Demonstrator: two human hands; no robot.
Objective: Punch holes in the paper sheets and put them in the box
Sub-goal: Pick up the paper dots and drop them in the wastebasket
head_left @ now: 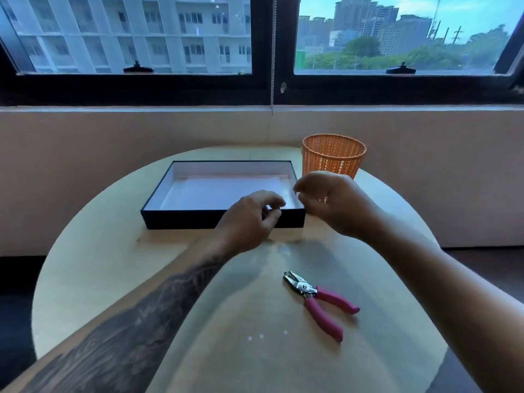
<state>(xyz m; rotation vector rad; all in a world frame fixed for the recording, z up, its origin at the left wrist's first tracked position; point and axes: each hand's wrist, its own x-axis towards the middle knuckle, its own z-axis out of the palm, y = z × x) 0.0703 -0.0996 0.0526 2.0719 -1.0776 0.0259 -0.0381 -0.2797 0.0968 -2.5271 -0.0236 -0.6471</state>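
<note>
A shallow rectangular box (181,219), black outside and white inside, lay open on the far half of a round, pale wooden table (93,251). White paper sheets (221,191) lay flat on its floor, and a small dark dot, seemingly a punched hole, showed near the sheets' far right corner.

Both hands hovered over the near right corner of the box. The left hand (249,219), at the end of a tattooed forearm, was loosely curled with its fingertips bent above the near wall of the box; it gripped nothing that could be seen, and whether it touched the wall could not be told. The right hand (331,202) was held just beside it, over the right wall, its fingers drawn in together and its back turned to the camera; nothing showed between the fingers, so whether it pinched anything could not be told.

A metal single-hole punch with pink handles (320,299) lay on the near right part of the table, well apart from both hands, its jaws pointing toward the box. A few tiny white paper dots (261,336) lay scattered on the table to the left of the punch. An orange woven plastic basket (333,158) stood upright behind the right hand, just beside the far right corner of the box.
</note>
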